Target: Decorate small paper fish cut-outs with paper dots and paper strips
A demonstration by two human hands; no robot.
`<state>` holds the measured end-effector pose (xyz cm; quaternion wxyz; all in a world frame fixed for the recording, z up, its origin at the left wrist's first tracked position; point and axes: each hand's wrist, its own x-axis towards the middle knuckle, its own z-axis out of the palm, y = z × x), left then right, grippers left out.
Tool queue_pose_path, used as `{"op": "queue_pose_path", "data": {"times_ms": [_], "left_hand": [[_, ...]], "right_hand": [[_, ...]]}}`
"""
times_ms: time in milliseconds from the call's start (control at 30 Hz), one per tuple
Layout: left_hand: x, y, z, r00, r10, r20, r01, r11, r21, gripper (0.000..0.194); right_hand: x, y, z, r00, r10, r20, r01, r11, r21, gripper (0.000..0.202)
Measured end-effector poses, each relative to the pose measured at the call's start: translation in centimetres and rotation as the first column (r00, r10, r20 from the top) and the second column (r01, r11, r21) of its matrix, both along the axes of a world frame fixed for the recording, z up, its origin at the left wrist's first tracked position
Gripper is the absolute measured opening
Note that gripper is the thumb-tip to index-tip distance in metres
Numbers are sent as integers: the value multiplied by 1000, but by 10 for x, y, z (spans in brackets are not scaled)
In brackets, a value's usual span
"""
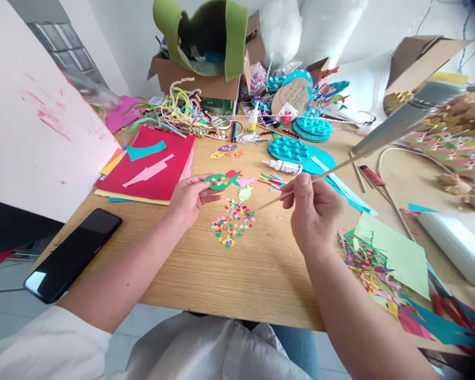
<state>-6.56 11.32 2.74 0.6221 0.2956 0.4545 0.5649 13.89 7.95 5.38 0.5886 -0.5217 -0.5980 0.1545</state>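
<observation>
My left hand (187,199) pinches a green paper fish (219,182) dotted with small coloured circles. It is held just above the table. In my right hand (316,214) is a long-handled paintbrush (391,126), its wide bristle end tilted up to the right. The thin handle tip points down toward a pile of small coloured paper dots (230,227). Close to the green fish lie a pale green paper fish (245,193), a pink paper piece (245,182) and a red one (233,173).
Red paper sheets (150,174) and a black phone (73,253) lie at the left. Beyond the dots are a white glue bottle (284,167) and blue card shapes (288,150). Paper scraps (374,274) and scissors (451,306) lie at the right; a cardboard box (198,84) stands behind.
</observation>
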Motion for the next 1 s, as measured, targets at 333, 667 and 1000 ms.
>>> {"op": "queue_pose_path", "data": {"times_ms": [333, 667, 1000], "left_hand": [[-2, -4, -21, 999, -34, -9, 33, 998, -44, 21], [-4, -7, -18, 999, 41, -24, -39, 997, 59, 24], [-3, -7, -17, 996, 44, -79, -41, 999, 32, 28]], "right_hand": [[12, -8, -42, 912, 226, 342, -207, 974, -90, 38], [18, -1, -28, 917, 124, 380, -155, 987, 51, 26], [25, 1, -23, 878, 261, 400, -198, 961, -191, 23]]}}
